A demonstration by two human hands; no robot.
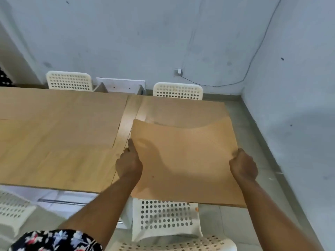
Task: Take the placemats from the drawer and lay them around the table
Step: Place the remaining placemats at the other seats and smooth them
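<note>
Table (54, 142), placemat (184, 160) in hands (243, 166).

three placemats (184, 160), four chairs (166, 220)

Wooden table (129, 113), light finish, seen from above; only a narrow bare strip of the top shows, running from the far edge toward the near edge. Left of the strip: a large tan placemat (59, 131) lying flat, covering the top out to the frame's left edge. Right of the strip, at the far edge: a second tan mat (181, 111), flat. Nearer than that mat: a third mat (184, 160), far edge curled up, near edge overhanging the table's near side.
</note>
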